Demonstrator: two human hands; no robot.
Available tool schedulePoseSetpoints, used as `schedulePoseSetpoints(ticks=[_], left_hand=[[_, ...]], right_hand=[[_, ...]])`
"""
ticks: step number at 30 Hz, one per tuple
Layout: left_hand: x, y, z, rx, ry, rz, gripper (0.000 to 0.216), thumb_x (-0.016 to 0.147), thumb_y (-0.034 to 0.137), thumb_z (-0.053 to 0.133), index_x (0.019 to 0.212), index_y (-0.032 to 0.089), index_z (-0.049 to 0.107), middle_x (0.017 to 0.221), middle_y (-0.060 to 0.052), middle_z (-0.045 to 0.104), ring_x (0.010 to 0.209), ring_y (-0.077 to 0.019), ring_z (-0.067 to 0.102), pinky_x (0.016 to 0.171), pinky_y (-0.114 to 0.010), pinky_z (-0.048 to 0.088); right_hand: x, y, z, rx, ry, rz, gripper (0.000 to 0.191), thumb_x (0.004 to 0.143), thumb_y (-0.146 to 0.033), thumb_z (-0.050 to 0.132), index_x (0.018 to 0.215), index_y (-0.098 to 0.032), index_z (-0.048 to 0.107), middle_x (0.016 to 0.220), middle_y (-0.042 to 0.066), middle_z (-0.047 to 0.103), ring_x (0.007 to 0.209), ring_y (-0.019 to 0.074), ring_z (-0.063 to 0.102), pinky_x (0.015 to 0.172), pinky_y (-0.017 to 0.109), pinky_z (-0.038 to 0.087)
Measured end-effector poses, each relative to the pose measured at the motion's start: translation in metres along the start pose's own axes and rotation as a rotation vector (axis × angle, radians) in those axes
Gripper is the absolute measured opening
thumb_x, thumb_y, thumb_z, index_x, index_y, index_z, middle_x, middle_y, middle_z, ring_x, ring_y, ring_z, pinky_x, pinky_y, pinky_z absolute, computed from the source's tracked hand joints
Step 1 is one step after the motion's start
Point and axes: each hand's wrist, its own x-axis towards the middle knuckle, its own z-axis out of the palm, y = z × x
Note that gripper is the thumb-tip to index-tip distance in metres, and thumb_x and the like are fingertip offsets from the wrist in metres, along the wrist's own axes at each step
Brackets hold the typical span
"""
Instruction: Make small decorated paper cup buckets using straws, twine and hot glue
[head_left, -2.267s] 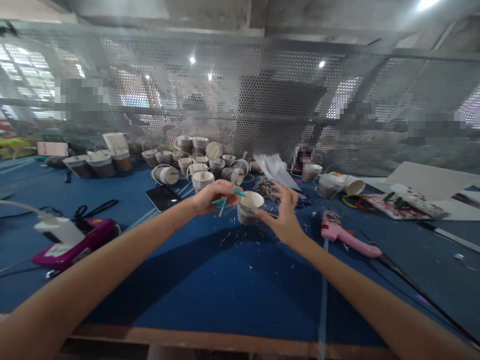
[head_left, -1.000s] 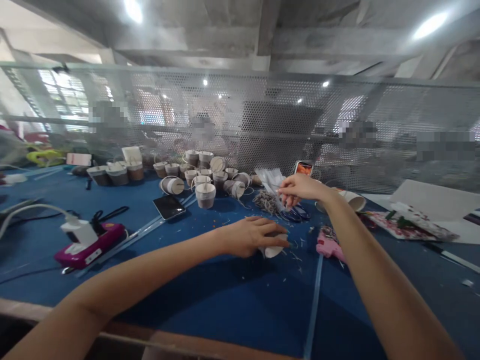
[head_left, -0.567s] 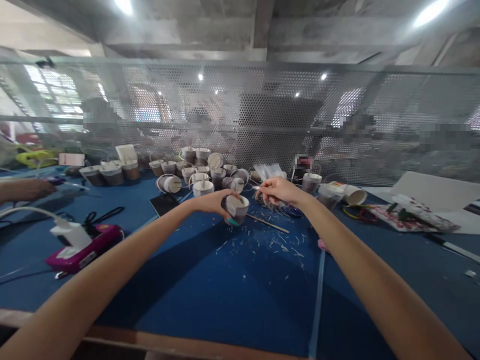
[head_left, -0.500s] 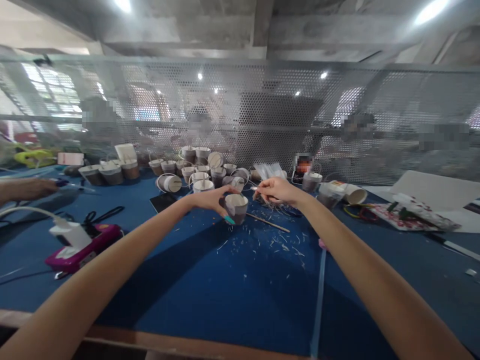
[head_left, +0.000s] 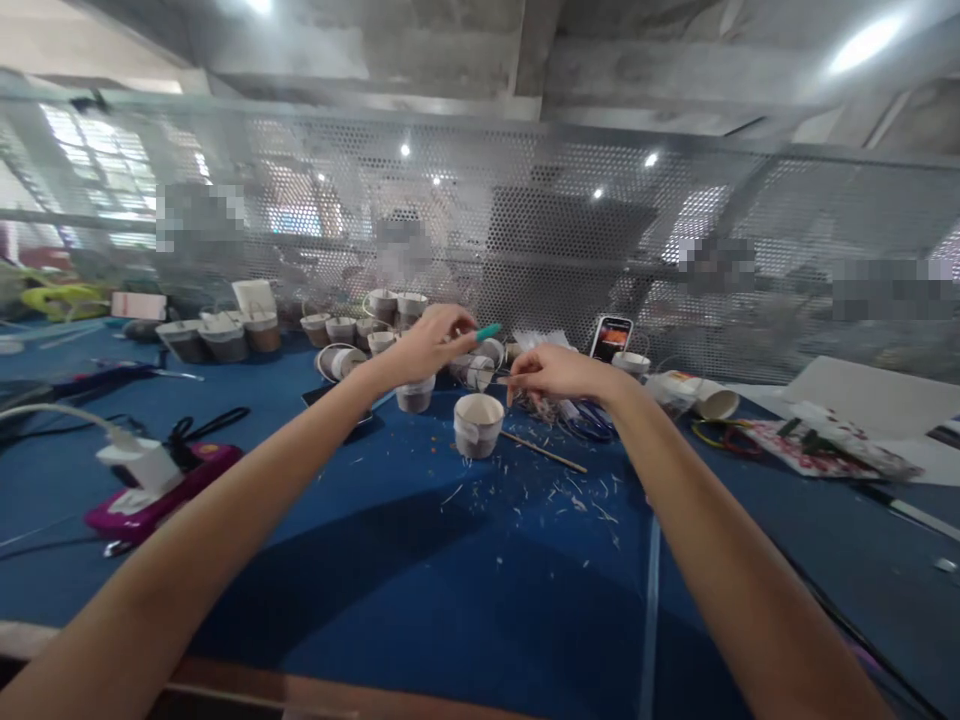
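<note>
Tabletop (head_left: 465, 600), blue, spreads below. Left hand (head_left: 435, 342) hangs above 1 pale cup (head_left: 478, 438), fingers loosely curled; I cannot tell whether they hold anything. Right hand (head_left: 559, 373) has fingers bunched close, grip unclear. The cup stands upright, lower than both hands' fingers and apart from them. 1 thin stick (head_left: 547, 454) lies just right of it.
</note>
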Motion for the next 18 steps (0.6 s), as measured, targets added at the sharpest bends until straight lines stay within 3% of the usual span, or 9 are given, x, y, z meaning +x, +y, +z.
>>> schedulePoseSetpoints(ticks=[2,4,6,8,13,18], left_hand=[[0.0,0.012,0.011,-0.159,-0.265,-0.002,0.033,0.089,0.04,0.036,0.085,0.017,0.06,0.086,-0.006,0.06,0.078,-0.0156,0.055,0.071,-0.026,0.042],[0.0,0.015,0.022,-0.3,-0.528,-0.058,0.038,0.088,0.042,0.038,0.077,0.016,0.063,0.074,-0.006,0.061,0.066,-0.0149,0.056,0.063,-0.025,0.043],[-0.001,0.013,0.029,-0.403,-0.671,-0.104,0.036,0.085,0.043,0.045,0.073,0.015,0.065,0.064,-0.005,0.06,0.057,-0.0139,0.053,0.057,-0.025,0.042],[-0.002,0.01,0.031,-0.482,-0.687,-0.121,0.033,0.082,0.041,0.05,0.07,0.015,0.066,0.058,-0.003,0.056,0.052,-0.0122,0.048,0.053,-0.024,0.039],[-0.003,0.004,0.025,-0.562,-0.574,-0.195,0.028,0.081,0.035,0.052,0.069,0.016,0.067,0.054,0.001,0.045,0.048,-0.0084,0.036,0.048,-0.022,0.029],[-0.002,-0.002,0.027,-0.7,-0.508,-0.374,0.023,0.077,0.031,0.056,0.064,0.015,0.065,0.06,-0.002,0.052,0.051,-0.0084,0.041,0.052,-0.023,0.033]], right_hand=[[0.006,0.003,0.005,0.068,-0.021,-0.027,0.022,0.082,-0.029,0.055,0.067,-0.014,0.061,0.047,-0.003,0.05,0.041,0.0056,0.042,0.043,0.019,0.031],[0.008,0.007,0.009,0.18,-0.095,-0.021,0.021,0.082,-0.029,0.056,0.067,-0.014,0.058,0.045,-0.004,0.047,0.038,0.0042,0.037,0.039,0.019,0.027],[0.007,0.009,0.012,0.285,-0.17,-0.011,0.021,0.082,-0.031,0.056,0.07,-0.014,0.058,0.045,-0.005,0.046,0.036,0.0033,0.033,0.037,0.018,0.023],[0.004,0.01,0.011,0.376,-0.225,-0.019,0.022,0.082,-0.033,0.057,0.073,-0.013,0.059,0.047,-0.005,0.047,0.037,0.0026,0.032,0.036,0.018,0.022],[0.003,0.013,0.007,0.607,-0.298,0.003,0.029,0.082,-0.039,0.058,0.077,-0.011,0.063,0.055,-0.003,0.051,0.038,0.0011,0.032,0.035,0.015,0.022],[0.01,0.022,0.011,0.76,-0.187,0.021,0.037,0.084,-0.046,0.052,0.077,-0.011,0.062,0.048,-0.004,0.044,0.036,0.0016,0.026,0.033,0.015,0.018]])
